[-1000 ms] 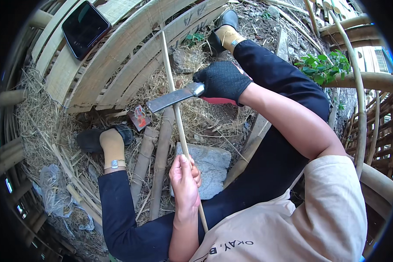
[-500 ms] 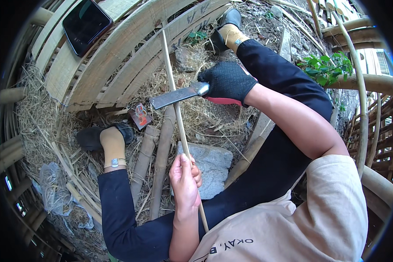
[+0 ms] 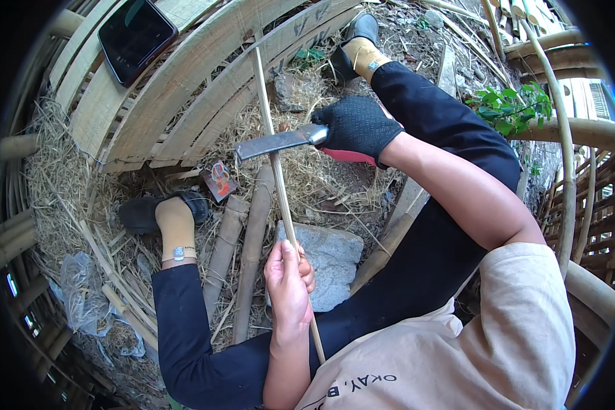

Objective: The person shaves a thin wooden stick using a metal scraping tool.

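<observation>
A long thin bamboo strip (image 3: 282,195) runs from beside my shirt up to the slatted wooden boards. My bare left hand (image 3: 290,277) is wrapped round its lower part, thumb on top. In a black glove with a red palm, my right hand (image 3: 359,130) grips the handle end of a machete-like knife (image 3: 277,145) with a broad, flat, square-ended blade. That blade lies across the strip, well above my left hand, and appears to touch it. The knife's handle is hidden inside the glove.
A phone (image 3: 137,39) rests on the wooden slats (image 3: 164,102) at upper left. Bamboo pieces (image 3: 253,253), a grey stone block (image 3: 328,263) and a small red packet (image 3: 219,181) lie on the straw between my legs. Crumpled plastic (image 3: 85,294) is at left; bamboo poles (image 3: 564,130) stand at right.
The knife blade has tilted a little, showing its face at a different angle, while staying at nearly the same place on the strip. My left hand has barely moved.
</observation>
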A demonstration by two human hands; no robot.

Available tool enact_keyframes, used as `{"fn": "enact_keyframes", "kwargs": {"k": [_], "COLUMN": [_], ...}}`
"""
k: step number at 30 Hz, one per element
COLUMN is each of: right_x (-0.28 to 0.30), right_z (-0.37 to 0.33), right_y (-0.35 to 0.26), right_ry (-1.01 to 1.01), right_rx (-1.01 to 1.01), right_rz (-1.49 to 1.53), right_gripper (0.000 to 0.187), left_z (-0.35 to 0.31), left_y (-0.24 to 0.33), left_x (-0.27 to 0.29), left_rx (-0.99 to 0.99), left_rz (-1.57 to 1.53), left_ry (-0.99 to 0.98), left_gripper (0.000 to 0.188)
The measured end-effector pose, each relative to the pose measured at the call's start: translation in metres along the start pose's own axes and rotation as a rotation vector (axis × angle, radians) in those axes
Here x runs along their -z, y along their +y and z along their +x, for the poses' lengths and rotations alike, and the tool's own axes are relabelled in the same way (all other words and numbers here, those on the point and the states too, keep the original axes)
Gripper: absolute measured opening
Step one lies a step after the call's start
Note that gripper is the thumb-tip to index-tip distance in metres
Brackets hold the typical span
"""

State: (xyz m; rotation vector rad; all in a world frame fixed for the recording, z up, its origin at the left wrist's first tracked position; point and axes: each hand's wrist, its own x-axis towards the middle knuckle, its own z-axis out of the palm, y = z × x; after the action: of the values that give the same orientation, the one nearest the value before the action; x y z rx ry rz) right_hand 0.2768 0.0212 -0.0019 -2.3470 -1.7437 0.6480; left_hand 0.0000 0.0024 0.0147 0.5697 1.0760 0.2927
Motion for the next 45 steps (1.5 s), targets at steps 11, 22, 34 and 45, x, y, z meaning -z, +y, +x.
{"fn": "enact_keyframes", "kwargs": {"k": [11,22,34,45], "right_x": [0.006,0.003,0.001,0.023], "right_z": [0.004,-0.002,-0.003,0.009], "right_y": [0.006,-0.006,-0.004,0.026], "right_ry": [0.033,-0.079,0.007,0.316], "right_rx": [-0.027,0.034,0.029,-0.227], "right_rz": [0.037,-0.045,-0.031,0.001], "right_gripper": [0.028,0.019,0.015,0.02], "left_z": [-0.005,-0.004,-0.016,-0.03], "left_y": [-0.003,-0.011,-0.011,-0.036], "left_x": [-0.004,-0.004,-0.011,-0.013], "left_rx": [-0.027,-0.151,-0.234,-0.365], "left_rz": [0.056,0.194,0.255,0.461], "left_ry": [0.006,0.111,0.146,0.163], "left_gripper": [0.028,0.033,0.033,0.029]}}
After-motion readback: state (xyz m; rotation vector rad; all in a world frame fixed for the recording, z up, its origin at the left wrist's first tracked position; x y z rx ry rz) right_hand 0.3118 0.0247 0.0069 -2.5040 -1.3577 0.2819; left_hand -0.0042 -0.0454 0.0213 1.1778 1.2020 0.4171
